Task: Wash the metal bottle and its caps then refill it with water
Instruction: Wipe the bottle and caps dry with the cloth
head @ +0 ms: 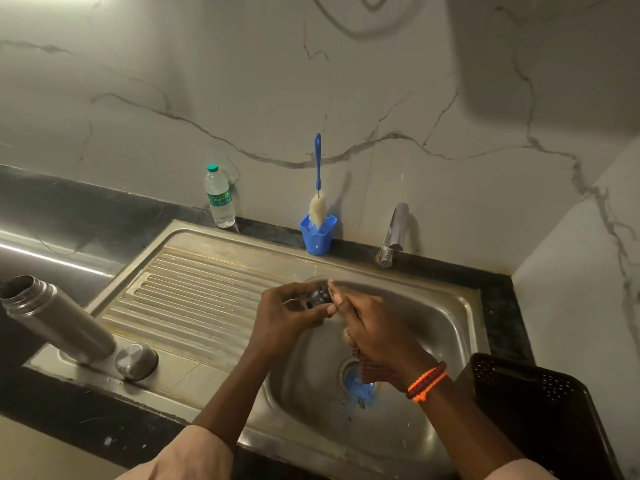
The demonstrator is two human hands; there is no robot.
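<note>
The open metal bottle [55,322] stands on the sink's front left rim, its mouth uncapped. A round metal cap [136,362] lies beside its base. Over the basin my left hand [294,317] grips a small dark inner cap [318,297]. My right hand [370,336] holds a brownish scrub cloth [367,367] that hangs below the palm, and its fingertips press against the dark cap.
The steel sink [450,341] has a ribbed drainboard [194,292] on its left and a blue item over the drain [360,389]. At the back stand a tap [393,235], a blue cup with a bottle brush [318,233] and a plastic water bottle [219,199]. A black perforated basket [540,403] sits at right.
</note>
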